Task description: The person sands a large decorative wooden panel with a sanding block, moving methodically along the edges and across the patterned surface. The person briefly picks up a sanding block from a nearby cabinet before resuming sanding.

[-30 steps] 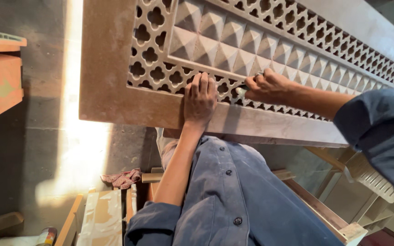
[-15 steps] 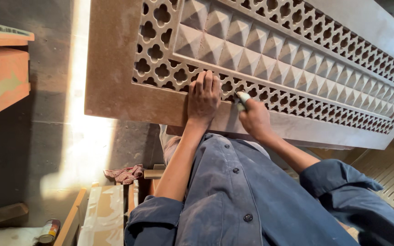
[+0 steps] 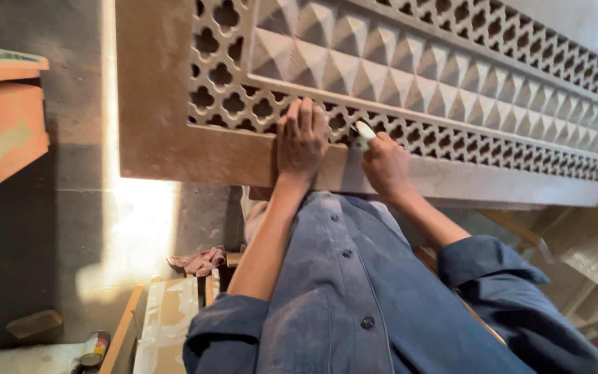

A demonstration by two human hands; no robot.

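Item, upper half of the frame: a carved wooden panel [image 3: 174, 149], brown and dusty, running from upper left away to the far right, with a band of raised pyramid studs between two strips of pierced quatrefoil fretwork. Item, centre: my left hand [image 3: 301, 138], lying flat on the panel's lower fretwork and plain border, fingers released and spread, grasping nothing. Item, just right of it: my right hand [image 3: 385, 165], fingers clenched round a small pale tool [image 3: 363, 133] whose tip touches the fretwork; I cannot tell what kind of tool it is. Item, lower centre: my blue buttoned work shirt [image 3: 354, 291], sleeves rolled. Item, left edge: an orange-painted block [image 3: 1, 135]. Item, lower left: a crumpled reddish rag [image 3: 198, 262], pale boards [image 3: 167, 325], a small can [image 3: 95, 348], all well apart from the hands.
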